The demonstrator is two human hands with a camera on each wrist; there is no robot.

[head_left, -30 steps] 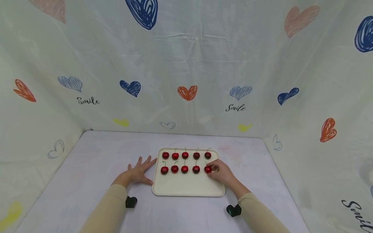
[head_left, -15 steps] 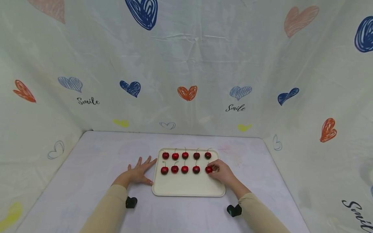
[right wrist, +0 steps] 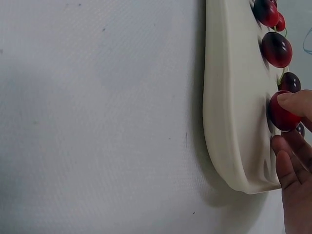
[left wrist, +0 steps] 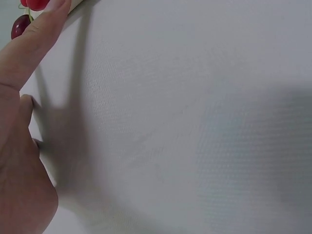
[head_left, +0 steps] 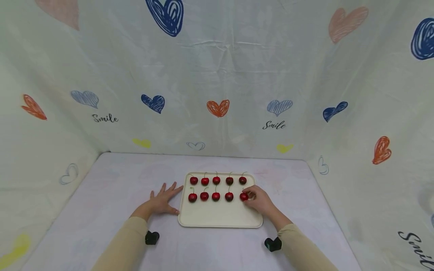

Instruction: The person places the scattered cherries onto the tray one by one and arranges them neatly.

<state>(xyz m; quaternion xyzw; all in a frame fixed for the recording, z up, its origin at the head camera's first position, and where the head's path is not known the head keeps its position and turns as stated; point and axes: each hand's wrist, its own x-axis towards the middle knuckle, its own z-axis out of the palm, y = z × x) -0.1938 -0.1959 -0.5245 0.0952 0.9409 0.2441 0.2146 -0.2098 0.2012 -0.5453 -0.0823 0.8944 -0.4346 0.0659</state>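
A cream tray [head_left: 220,222] lies on the table with red cherries on stems set in two rows. My right hand [head_left: 260,200] pinches the rightmost cherry [head_left: 243,197] of the near row between thumb and fingers. In the right wrist view the thumb [right wrist: 296,103] presses on that cherry [right wrist: 282,117], low over the tray floor. My left hand [head_left: 162,200] is spread flat at the tray's left edge, fingertips and thumb right at the rim. The left wrist view shows its thumb [left wrist: 41,36] by the tray corner, with some cherries beyond it.
The white table [head_left: 203,248] reaches back to a hanging cloth [head_left: 190,75] printed with hearts and "Smile". Black devices [head_left: 152,238] sit at both wrists, by the beige sleeves. The near part of the tray, in front of the rows, shows bare surface.
The cherry in my right hand has shifted very slightly to the right and now stands a little farther from its neighbour. The left hand stays at the rim. The head view has shifted slightly.
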